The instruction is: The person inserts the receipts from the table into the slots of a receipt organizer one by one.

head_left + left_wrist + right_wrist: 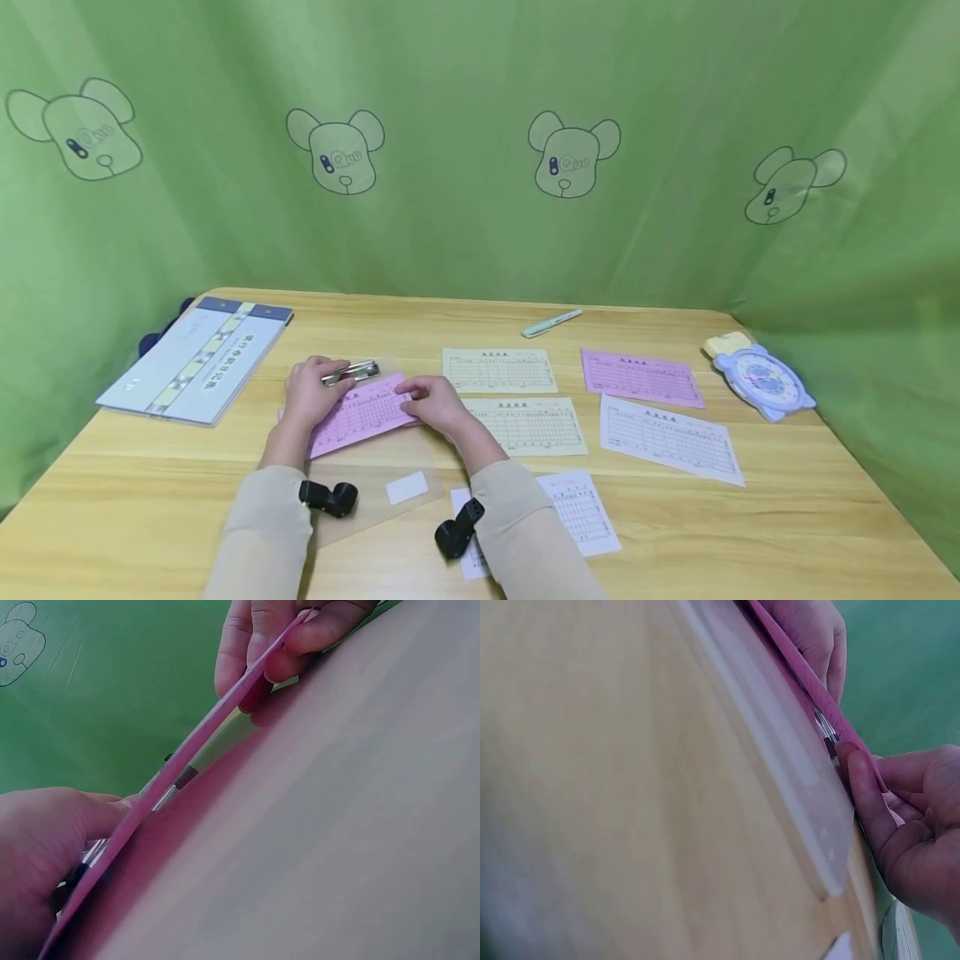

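In the head view my left hand (311, 390) grips a silver metal clip (363, 372) at the top of a translucent file folder (375, 492). Its thumb lies by the upper edge of a pink printed form (360, 417). My right hand (435, 402) pinches that form's right end between thumb and fingers. In the left wrist view the pink form (202, 735) is seen edge-on, tilted up off the folder, and partly hides the left hand (52, 840). The right wrist view shows the right thumb and fingers (866, 780) on the form's edge.
Two pale green forms (498, 371), another pink form (641, 379) and white forms (671, 437) lie to the right. A pen (551, 323) is at the back. A blue round dial (765, 379) and a yellow block (726, 343) sit far right; a journal (198, 362) lies left.
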Available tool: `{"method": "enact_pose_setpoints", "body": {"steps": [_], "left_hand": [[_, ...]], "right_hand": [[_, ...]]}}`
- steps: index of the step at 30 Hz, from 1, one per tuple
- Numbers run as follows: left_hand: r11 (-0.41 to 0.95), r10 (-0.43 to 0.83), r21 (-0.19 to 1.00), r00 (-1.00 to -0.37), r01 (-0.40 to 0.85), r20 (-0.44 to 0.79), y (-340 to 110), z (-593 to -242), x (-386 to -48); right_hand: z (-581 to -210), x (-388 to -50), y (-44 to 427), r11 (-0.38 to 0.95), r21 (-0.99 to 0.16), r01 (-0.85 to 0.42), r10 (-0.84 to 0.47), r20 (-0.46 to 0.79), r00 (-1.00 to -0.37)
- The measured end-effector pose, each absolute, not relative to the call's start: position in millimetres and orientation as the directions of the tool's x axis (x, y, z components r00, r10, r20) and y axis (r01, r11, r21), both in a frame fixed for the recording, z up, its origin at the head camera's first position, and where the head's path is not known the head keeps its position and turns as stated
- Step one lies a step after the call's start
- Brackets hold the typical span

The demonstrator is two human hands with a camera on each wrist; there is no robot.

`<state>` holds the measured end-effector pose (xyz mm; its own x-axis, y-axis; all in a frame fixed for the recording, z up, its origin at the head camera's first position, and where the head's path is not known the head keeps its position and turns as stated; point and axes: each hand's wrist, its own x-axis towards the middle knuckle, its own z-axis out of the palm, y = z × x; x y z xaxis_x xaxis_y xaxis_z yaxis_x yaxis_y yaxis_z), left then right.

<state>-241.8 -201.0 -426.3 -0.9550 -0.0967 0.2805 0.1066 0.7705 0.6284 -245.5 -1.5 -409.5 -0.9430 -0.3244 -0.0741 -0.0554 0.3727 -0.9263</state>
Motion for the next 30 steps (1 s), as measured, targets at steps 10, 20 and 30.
{"method": "enact_pose_setpoints", "body": {"steps": [10,20,30], "left_hand": [[0.811,-0.073,0.572,-0.949,0.123,0.307,-198.3,-426.6,-241.7],[0.863,-0.007,0.474,-0.933,0.176,0.360,-198.3,-428.9,-242.2],[0.890,0.020,0.414,-0.926,0.189,0.378,-199.5,-427.2,-243.4]], "right_hand": [[-410.1,-245.5,-2.1,0.339,-0.941,-0.013,-0.330,-0.106,-0.938],[-408.3,-246.2,-6.0,0.329,-0.943,0.044,-0.333,-0.159,-0.929],[-407.8,-248.9,-10.6,0.310,-0.948,0.074,-0.318,-0.177,-0.931]]}}
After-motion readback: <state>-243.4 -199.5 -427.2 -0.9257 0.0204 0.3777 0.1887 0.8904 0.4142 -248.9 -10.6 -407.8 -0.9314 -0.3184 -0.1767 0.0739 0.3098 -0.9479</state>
